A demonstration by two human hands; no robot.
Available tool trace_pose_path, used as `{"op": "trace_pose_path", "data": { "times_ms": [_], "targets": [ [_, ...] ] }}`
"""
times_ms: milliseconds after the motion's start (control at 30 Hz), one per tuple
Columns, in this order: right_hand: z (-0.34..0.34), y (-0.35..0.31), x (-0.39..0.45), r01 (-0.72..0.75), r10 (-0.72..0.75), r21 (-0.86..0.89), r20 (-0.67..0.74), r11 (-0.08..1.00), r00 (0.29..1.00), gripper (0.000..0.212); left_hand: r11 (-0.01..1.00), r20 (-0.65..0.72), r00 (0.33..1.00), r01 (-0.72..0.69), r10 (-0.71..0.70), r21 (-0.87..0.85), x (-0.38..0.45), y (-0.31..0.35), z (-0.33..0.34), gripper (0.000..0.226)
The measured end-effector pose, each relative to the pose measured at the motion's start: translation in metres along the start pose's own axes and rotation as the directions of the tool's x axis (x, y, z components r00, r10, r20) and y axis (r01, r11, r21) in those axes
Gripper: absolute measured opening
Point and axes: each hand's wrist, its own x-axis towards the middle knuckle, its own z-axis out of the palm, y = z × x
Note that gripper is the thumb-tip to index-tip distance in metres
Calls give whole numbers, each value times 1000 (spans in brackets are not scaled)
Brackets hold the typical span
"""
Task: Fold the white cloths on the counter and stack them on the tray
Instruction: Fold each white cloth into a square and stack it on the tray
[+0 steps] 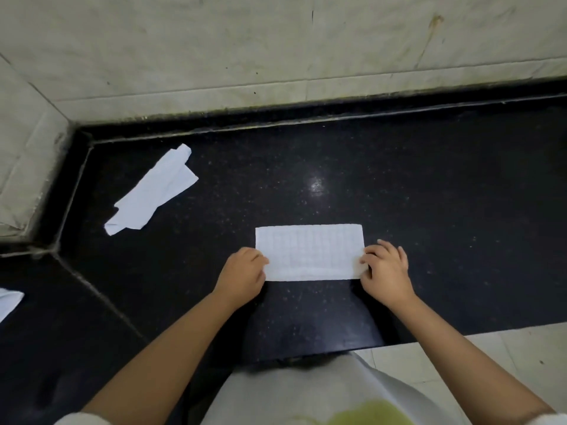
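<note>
Black speckled counter [399,194], pale tiled wall behind it. Landmark: the cloth in hand [310,251], a flat white rectangle lying near the counter's front edge, long side toward the person, seemingly folded at least once already. Left hand [244,274] sits at this cloth's left end, fingers curled in, tips on or pinching the lower left corner; right hand [386,268] at the right end, fingers bent, thumb and fingertips nipping the lower right corner. Neither hand is spread wide; whether the edge is actually lifted cannot be told. Well to the left of the cloth and farther back, near the wall corner, a second cloth [150,191] lies rumpled and skewed, not folded. Far to the left, at the frame edge, a scrap of a third white cloth [9,302] shows; its state cannot be told. No tray in view, and no stack visible. Judgement: task early to middling, one cloth partway folded, at least one more untouched, all stacking apparently still ahead.
</note>
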Motion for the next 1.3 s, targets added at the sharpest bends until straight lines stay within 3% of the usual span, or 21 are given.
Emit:
{"op": "trace_pose_path", "data": {
  "times_ms": [100,267,400,633,733,833,967,1100,1300],
  "targets": [
    [-5,-6,-2,-188,189,11,-78,982,979,27,992,-59,990,129,-128,17,19,12,2,24],
    [-4,-17,-1,-383,393,-123,77,916,916,38,939,137,929,341,-344,49,42,24,18,58],
    [-1,-22,2,-460,467,-82,136,884,874,37,915,240,883,382,-404,134,34,22,30,64],
    [-4,-29,6,-533,526,5,147,846,837,24,911,231,882,389,-410,135,36,22,32,64],
    [-5,-32,2,-503,498,87,78,860,864,20,913,216,887,391,-408,117,36,22,33,63],
    [-11,-40,3,-483,491,314,56,818,869,13,924,209,900,376,-383,74,37,21,29,63],
    [-29,-73,7,-247,396,641,-98,727,913,9,915,117,911,403,-396,-34,21,7,17,62],
    [-19,-126,9,22,134,600,-214,800,968,4,869,32,869,494,-494,-11,-24,-23,9,80],
    [43,-163,5,235,-218,330,-88,914,972,5,817,116,808,573,-577,68,-62,-43,15,83]
  ]
}}
